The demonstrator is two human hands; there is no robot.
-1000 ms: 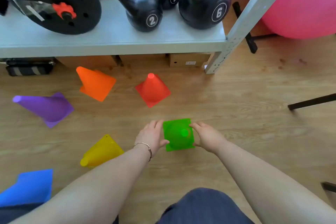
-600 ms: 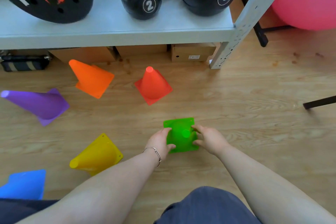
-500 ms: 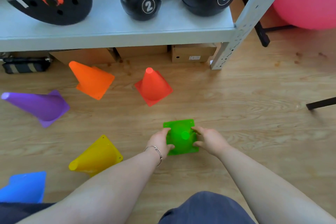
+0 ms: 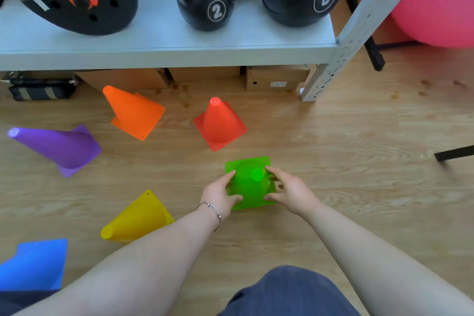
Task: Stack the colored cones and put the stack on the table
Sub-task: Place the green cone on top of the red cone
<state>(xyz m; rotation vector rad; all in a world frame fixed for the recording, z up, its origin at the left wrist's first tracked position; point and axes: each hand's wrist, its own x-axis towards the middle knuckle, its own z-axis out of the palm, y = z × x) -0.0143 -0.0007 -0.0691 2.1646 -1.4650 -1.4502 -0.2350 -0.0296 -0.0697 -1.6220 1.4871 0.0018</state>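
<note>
The bright green plastic cone (image 4: 250,182) with a square base stands upright on the wooden plank floor (image 4: 346,151), directly in front of the person. The left hand (image 4: 221,192) and right hand (image 4: 289,188) clasp it from opposite sides, fingers curled against the base edges and lower wall; whether it has left the floor cannot be told.

Five cones remain loose and well apart: red plastic cone (image 4: 219,124) upright just beyond; orange plastic cone (image 4: 134,113), purple plastic cone (image 4: 57,147) and yellow plastic cone (image 4: 137,217) on their sides; blue plastic cone (image 4: 34,263) at frame edge.

Risks, as judged:
- Thin base flange may flex and slip from a fingertip hold.
- Tipped cones may roll when nudged.
- A crooked nesting could jam or lean the stack.
- Grey metal shelf (image 4: 164,55) overhangs; lifting carelessly could strike its edge.
</note>
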